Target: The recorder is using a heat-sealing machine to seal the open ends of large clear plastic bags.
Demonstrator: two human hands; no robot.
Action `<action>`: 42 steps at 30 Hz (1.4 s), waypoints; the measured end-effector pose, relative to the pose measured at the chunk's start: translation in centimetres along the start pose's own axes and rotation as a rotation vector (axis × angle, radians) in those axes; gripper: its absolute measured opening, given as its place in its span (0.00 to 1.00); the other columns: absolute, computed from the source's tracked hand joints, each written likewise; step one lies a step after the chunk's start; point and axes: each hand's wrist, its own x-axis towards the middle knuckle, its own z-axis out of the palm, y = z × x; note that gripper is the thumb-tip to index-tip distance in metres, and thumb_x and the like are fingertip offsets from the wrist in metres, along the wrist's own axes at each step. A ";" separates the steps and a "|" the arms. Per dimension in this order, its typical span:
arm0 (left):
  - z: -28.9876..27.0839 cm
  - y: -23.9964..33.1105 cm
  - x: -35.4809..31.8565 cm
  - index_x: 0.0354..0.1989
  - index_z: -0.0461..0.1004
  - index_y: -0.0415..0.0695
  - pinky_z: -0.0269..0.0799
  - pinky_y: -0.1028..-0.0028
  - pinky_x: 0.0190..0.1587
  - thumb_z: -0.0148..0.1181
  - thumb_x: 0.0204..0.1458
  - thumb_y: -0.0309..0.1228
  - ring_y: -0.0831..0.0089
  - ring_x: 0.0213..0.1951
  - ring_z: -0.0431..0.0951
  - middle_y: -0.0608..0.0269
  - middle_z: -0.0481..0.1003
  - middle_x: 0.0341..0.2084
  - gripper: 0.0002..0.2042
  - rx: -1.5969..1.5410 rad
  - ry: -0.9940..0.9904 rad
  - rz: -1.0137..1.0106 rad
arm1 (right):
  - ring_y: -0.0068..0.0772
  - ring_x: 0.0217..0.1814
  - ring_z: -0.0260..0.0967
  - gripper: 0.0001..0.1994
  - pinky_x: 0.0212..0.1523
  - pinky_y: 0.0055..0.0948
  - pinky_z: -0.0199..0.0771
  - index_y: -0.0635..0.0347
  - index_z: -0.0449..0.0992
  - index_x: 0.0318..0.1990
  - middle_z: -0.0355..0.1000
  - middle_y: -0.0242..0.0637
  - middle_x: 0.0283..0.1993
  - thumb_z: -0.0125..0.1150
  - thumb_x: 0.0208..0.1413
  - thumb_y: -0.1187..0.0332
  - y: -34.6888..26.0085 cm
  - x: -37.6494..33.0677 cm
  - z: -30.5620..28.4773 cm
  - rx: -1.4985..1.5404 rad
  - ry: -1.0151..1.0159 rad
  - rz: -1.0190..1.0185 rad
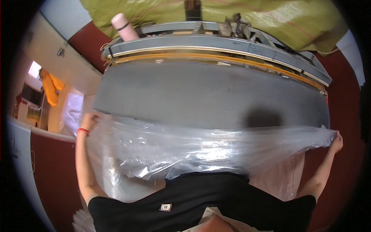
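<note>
Left hand: the left hand (91,119), with a red band (83,130) at the wrist, is closed on one end of the sheet, just beside the table's near left corner.
Right hand: the right hand (337,142) pinches the other end, just outside the near right corner; the arms are spread wide.
Plastic sheet: the clear plastic sheet (185,149) spans between the hands along the table's near edge, wrinkled and shiny, its lower part hanging toward the person. Whether its upper edge lies on the table or only meets it is hard to tell here.
Table: the grey table (185,92) has a metal beam (185,41) and an orange strip (154,57) along its far edge; a pink bottle (125,27) stands near the far left corner.
Step in hand: apparently spreading and lining up the sheet.
Next move: calls for even tension and both ends level.
</note>
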 end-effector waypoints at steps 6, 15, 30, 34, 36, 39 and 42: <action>-8.2 -2.5 11.2 0.32 0.71 0.34 0.66 0.75 0.34 0.55 0.49 0.33 0.73 0.30 0.71 0.59 0.73 0.24 0.12 0.086 1.393 -0.155 | 0.35 0.35 0.70 0.19 0.38 0.32 0.67 0.51 0.78 0.34 0.74 0.39 0.35 0.59 0.36 0.50 -3.3 -0.6 4.7 -0.096 -0.041 0.024; 6.9 -8.8 21.4 0.55 0.56 0.34 0.44 0.71 0.60 0.42 0.55 0.44 0.60 0.59 0.53 0.49 0.54 0.57 0.27 0.021 0.365 -0.154 | 0.43 0.42 0.69 0.13 0.42 0.39 0.68 0.50 0.76 0.36 0.72 0.40 0.38 0.53 0.45 0.56 -6.7 -2.0 10.1 -0.478 -0.031 0.054; 13.3 49.3 6.8 0.30 0.74 0.43 0.68 0.75 0.32 0.56 0.45 0.28 0.74 0.28 0.73 0.63 0.74 0.25 0.05 -0.668 -0.176 0.720 | 0.44 0.41 0.70 0.14 0.40 0.38 0.69 0.61 0.70 0.37 0.72 0.46 0.37 0.49 0.51 0.59 -7.1 -2.1 10.5 -0.551 -0.066 -0.007; 18.6 65.6 1.3 0.25 0.74 0.40 0.68 0.70 0.29 0.56 0.44 0.29 0.60 0.26 0.74 0.54 0.74 0.25 0.05 -0.464 -0.293 1.166 | 0.44 0.40 0.71 0.12 0.40 0.39 0.70 0.60 0.70 0.35 0.72 0.45 0.35 0.49 0.51 0.61 -6.7 -2.0 10.6 -0.519 -0.027 -0.023; 20.5 69.5 0.7 0.24 0.72 0.41 0.68 0.66 0.29 0.55 0.44 0.32 0.55 0.26 0.73 0.54 0.73 0.25 0.07 -0.175 -0.145 1.112 | 0.44 0.39 0.71 0.11 0.39 0.39 0.70 0.60 0.70 0.35 0.73 0.45 0.34 0.49 0.50 0.62 -6.4 -1.9 10.7 -0.506 -0.017 -0.033; 22.4 71.3 1.6 0.24 0.69 0.41 0.68 0.64 0.28 0.54 0.44 0.32 0.54 0.26 0.72 0.52 0.73 0.24 0.07 -0.188 -0.101 1.090 | 0.44 0.38 0.71 0.10 0.38 0.38 0.70 0.60 0.70 0.35 0.73 0.45 0.33 0.48 0.50 0.64 -6.2 -1.8 10.8 -0.482 -0.027 -0.039; 22.3 71.4 2.5 0.28 0.69 0.40 0.69 0.65 0.29 0.53 0.44 0.32 0.58 0.27 0.74 0.51 0.72 0.23 0.07 -0.393 -0.299 0.925 | 0.44 0.38 0.71 0.10 0.38 0.39 0.71 0.60 0.70 0.34 0.73 0.46 0.33 0.46 0.50 0.65 -6.3 -1.7 10.7 -0.486 -0.007 -0.038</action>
